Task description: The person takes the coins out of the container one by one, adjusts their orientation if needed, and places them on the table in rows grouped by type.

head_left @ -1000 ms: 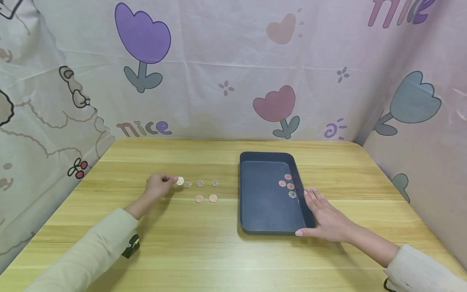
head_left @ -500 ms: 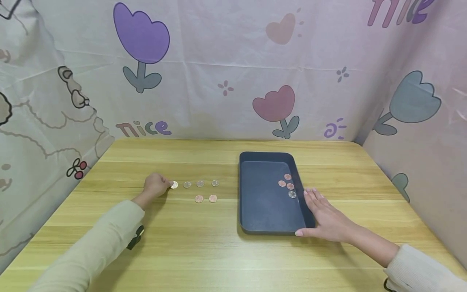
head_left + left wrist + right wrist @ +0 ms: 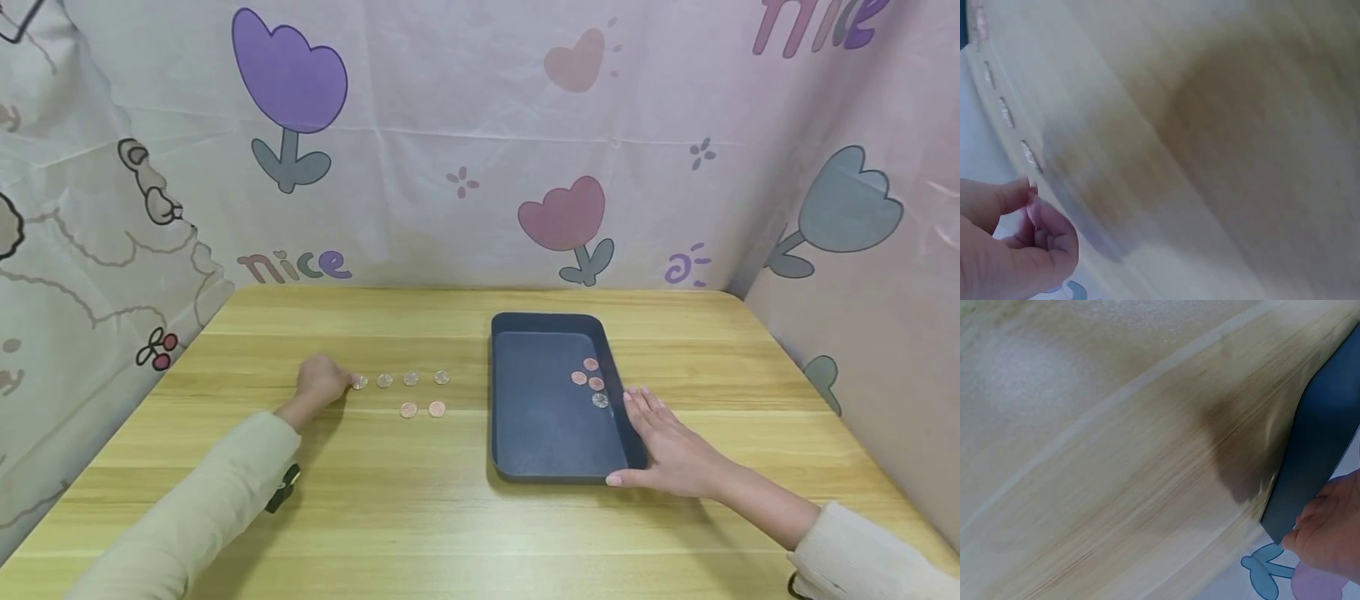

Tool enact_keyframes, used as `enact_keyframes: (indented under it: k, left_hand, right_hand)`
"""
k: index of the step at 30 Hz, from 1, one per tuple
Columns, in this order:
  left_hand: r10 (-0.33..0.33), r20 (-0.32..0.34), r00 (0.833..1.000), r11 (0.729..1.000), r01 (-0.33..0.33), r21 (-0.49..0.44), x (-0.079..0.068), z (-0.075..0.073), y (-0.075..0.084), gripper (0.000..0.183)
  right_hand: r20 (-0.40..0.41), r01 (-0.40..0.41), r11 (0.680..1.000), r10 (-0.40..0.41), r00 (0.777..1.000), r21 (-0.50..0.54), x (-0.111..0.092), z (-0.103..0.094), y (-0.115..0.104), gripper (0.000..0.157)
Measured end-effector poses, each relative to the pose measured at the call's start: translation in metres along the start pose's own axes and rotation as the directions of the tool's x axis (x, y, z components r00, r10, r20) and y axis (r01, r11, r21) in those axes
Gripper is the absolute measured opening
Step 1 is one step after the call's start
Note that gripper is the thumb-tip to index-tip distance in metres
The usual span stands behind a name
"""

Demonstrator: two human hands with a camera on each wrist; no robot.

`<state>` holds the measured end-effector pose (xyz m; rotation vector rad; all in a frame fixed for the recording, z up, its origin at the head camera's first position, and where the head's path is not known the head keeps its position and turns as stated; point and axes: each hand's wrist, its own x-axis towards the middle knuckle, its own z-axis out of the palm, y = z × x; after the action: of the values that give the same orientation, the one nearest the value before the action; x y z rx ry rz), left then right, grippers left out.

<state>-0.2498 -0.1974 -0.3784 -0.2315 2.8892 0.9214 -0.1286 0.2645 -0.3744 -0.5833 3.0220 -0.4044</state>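
My left hand (image 3: 321, 381) is at the left end of a row of silver coins on the table, pinching the edge of the leftmost silver coin (image 3: 361, 382), which lies almost flat. In the left wrist view the thumb and forefinger of the left hand (image 3: 1019, 240) come together right by the row, the other fingers curled. Two copper coins (image 3: 422, 409) lie just in front of the row. My right hand (image 3: 678, 450) rests straight-fingered along the right wall of a dark rectangular tray (image 3: 543, 433), its thumb at the near corner. In the right wrist view the fingertips touch the tray (image 3: 1310, 462).
Inside the tray, near its right wall, lie several coins: copper ones (image 3: 591, 377) and a silver one (image 3: 600, 401). The wooden table (image 3: 375, 525) ends at a printed cloth backdrop (image 3: 420, 150) behind and at both sides.
The left hand has drawn the silver coin leftward and slightly nearer, and the coin has gone from tilted to almost flat at the row's end. The right hand and tray have stayed put.
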Motion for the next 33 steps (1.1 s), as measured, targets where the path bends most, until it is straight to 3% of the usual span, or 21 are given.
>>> enact_keyframes:
  k: [4, 7, 11, 18, 25, 33]
  left_hand:
    - [0.109, -0.1, 0.989, 0.992, -0.114, -0.051, -0.006, 0.001, 0.005, 0.034]
    - [0.209, -0.186, 0.96, 0.968, -0.23, -0.102, -0.013, 0.004, 0.015, 0.023]
    - [0.278, -0.212, 0.937, 0.936, -0.314, -0.161, -0.02, 0.011, 0.03, 0.022]
    - [0.328, -0.173, 0.929, 0.897, -0.364, -0.25, -0.028, 0.029, 0.056, 0.019]
    - [0.394, -0.157, 0.906, 0.85, -0.424, -0.314, -0.037, 0.046, 0.085, 0.019]
    - [0.409, -0.154, 0.899, 0.817, -0.436, -0.377, -0.045, 0.07, 0.122, 0.016]
  right_hand:
    - [-0.001, 0.002, 1.0, -0.002, 1.0, 0.002, 0.0, 0.0, 0.0, 0.115]
    - [-0.003, 0.006, 1.0, -0.006, 1.0, -0.005, 0.0, -0.001, 0.0, 0.115]
    - [-0.004, 0.006, 1.0, -0.006, 1.0, -0.009, 0.001, -0.001, 0.0, 0.115]
    - [-0.005, 0.003, 1.0, -0.003, 1.0, 0.002, 0.001, 0.0, -0.001, 0.114]
    - [-0.004, 0.001, 1.0, -0.001, 1.0, 0.003, 0.0, 0.0, -0.001, 0.115]
    - [0.0, -0.004, 1.0, 0.004, 1.0, 0.012, 0.0, -0.001, -0.002, 0.115]
